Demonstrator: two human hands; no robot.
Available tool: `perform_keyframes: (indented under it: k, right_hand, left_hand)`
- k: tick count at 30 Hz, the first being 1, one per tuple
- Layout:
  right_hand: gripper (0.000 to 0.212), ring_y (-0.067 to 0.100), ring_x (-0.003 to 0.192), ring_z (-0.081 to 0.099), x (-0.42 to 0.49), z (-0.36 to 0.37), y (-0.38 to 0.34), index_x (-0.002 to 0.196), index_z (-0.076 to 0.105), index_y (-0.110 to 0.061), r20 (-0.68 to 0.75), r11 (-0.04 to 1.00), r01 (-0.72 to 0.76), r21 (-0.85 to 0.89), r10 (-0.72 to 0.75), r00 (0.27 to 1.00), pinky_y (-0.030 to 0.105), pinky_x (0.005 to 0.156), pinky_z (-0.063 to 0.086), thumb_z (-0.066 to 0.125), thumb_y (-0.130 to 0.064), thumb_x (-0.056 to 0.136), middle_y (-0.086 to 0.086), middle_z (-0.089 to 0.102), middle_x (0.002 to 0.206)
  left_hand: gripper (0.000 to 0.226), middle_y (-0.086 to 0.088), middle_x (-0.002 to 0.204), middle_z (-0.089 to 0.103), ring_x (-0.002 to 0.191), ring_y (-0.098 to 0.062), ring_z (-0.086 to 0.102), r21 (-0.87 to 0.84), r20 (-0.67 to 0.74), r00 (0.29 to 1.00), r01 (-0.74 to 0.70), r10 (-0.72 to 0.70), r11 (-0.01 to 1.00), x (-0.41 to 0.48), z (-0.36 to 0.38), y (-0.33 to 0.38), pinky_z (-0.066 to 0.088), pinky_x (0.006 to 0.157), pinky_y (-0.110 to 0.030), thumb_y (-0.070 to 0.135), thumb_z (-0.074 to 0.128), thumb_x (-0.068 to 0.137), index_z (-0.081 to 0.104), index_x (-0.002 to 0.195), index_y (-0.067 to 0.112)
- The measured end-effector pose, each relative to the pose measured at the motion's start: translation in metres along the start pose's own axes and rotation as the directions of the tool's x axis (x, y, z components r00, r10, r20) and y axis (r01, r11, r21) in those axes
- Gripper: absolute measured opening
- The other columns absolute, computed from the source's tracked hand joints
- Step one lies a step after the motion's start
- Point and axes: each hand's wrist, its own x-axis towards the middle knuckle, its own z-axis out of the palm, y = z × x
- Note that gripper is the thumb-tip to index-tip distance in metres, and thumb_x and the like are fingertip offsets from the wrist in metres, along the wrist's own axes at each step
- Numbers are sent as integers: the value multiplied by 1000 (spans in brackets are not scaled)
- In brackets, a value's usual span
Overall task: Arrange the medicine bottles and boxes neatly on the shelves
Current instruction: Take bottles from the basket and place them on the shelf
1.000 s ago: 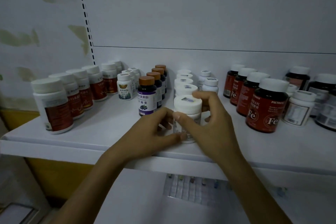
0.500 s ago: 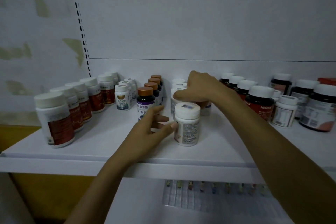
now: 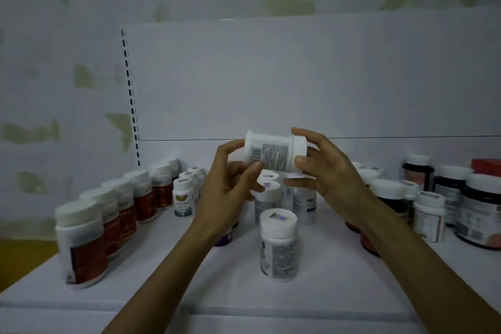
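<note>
L hand [image 3: 233, 182] & R hand [image 3: 328, 171] both grip 1 white bottle [image 3: 273, 152], held in the air above the middle of the shelf [image 3: 189, 285]. It lies sideways, cap to the right, barcode label facing the camera. L fingers curl round the base end, R fingers pinch the cap end. A 2nd white bottle [image 3: 279, 247] stands upright near the shelf's front edge, centre. Red-label bottles [image 3: 84, 247] run in a row from the front-left corner toward the back. Dark bottles [image 3: 479, 214] crowd the right edge.

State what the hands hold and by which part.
A white bottle, turned sideways: left hand grips its base end, right hand its cap end.
</note>
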Motion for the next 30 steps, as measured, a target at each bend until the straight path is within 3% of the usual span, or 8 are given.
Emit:
perform_keyframes:
  k: [8, 11, 14, 16, 19, 23, 27, 30]
  right_hand:
    - [54, 20, 93, 68, 13, -4, 3, 123, 50, -41, 72, 915, 193, -354, -180, 981, 31, 69, 58, 68, -7, 85, -12, 60, 121]
    - [55, 4, 107, 59, 11, -8, 21, 119, 48, -45, 89, 782, 314, -538, -318, 944, 18, 79, 53, 72, -12, 83, -16, 54, 128]
    - [56, -2, 128, 42, 11, -7, 34, 130, 45, -29, 192, 583, 479, -656, -485, 853, 13, 96, 44, 66, -11, 82, -7, 39, 143]
    - [59, 4, 137, 33, 11, -9, 39, 134, 39, -20, 264, 421, 536, -732, -550, 793, 18, 108, 34, 64, -8, 83, -1, 33, 146]
    - [62, 12, 139, 31, 7, -10, 43, 136, 36, -15, 275, 325, 540, -776, -596, 754, 26, 113, 30, 65, -4, 82, 7, 33, 146]
    - [55, 26, 129, 42, 4, -11, 42, 128, 42, -13, 346, 188, 563, -805, -622, 702, 25, 110, 35, 66, -1, 80, 17, 39, 138]
    - [52, 21, 129, 43, 0, -10, 40, 129, 41, -12, 358, 221, 594, -773, -621, 697, 24, 106, 38, 65, -9, 83, 13, 42, 137]
    - [63, 19, 125, 51, -5, -4, 36, 138, 38, -29, 155, 584, 493, -644, -532, 832, 29, 93, 50, 65, -26, 82, -5, 42, 142]
  left_hand:
    - [30, 3, 89, 71, 62, -11, 66, 180, -60, 978, -187, 200, 966, 19, -13, -15, 53, 51, -24, 31, 58, 92, 51, 120, 25]
    - [33, 10, 82, 72, 59, -5, 66, 346, -59, 945, -283, 322, 894, 22, -20, -29, 55, 49, -26, 41, 59, 87, 58, 116, 24]
    - [29, 17, 86, 68, 63, 0, 66, 351, -72, 919, -341, 388, 872, 19, -21, -37, 54, 51, -18, 37, 59, 86, 59, 109, 21]
    - [26, 14, 85, 68, 63, 0, 66, 361, -89, 904, -362, 418, 860, 15, -18, -42, 54, 52, -18, 35, 60, 87, 61, 105, 17]
    - [26, 11, 82, 67, 60, -5, 65, 388, -89, 886, -391, 456, 835, 12, -19, -46, 54, 50, -25, 36, 61, 88, 61, 104, 16]
    - [52, 29, 104, 63, 73, -10, 69, 225, -69, 941, -309, 332, 924, 14, -15, -37, 57, 56, -24, 43, 60, 86, 47, 130, 19]
    - [50, 22, 113, 65, 91, -10, 69, -71, -19, 979, -206, 205, 976, 17, -11, -28, 58, 66, -23, 23, 64, 80, 50, 128, 24]
    - [46, 19, 118, 62, 98, -13, 68, -96, 0, 970, -242, 243, 966, 18, -12, -27, 59, 69, -27, 19, 71, 75, 58, 119, 27]
